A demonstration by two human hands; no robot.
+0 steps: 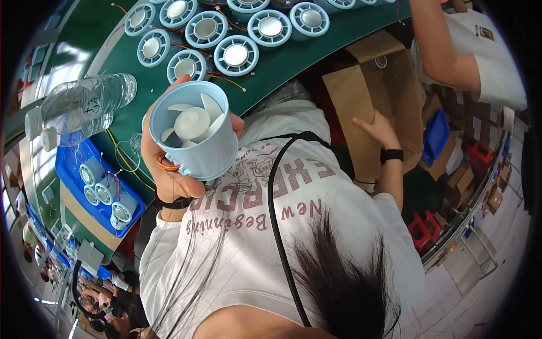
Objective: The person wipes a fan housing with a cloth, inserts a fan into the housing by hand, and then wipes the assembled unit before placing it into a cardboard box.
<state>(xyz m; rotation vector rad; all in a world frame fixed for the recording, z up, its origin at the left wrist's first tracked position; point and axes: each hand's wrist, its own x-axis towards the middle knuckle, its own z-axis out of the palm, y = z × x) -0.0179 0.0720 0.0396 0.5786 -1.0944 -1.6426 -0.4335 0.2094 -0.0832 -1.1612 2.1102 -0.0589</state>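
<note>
My left hand (164, 147) is wrapped round a small fan (197, 152) in a light-blue round housing, lifted in front of my chest. Its open end faces up, showing a white hub and white blades. Short orange-red wires come out at its side, beside my palm. Lower on the right, my right hand (379, 131) straddles the edge of an open cardboard box (353, 104), thumb on the near flap; some of its fingers are hidden. Just beyond the fan, more light-blue fans (236, 55) with silvery round centres and thin wires stand on the green table (288, 63).
Two clear plastic bottles (84, 104) lie at the table's left. A blue tray (76, 169) below them holds several fans. Another person's arm (446, 56) is at the upper right. Red stools (424, 230), a blue bin (436, 135) and cartons (460, 183) stand on the right.
</note>
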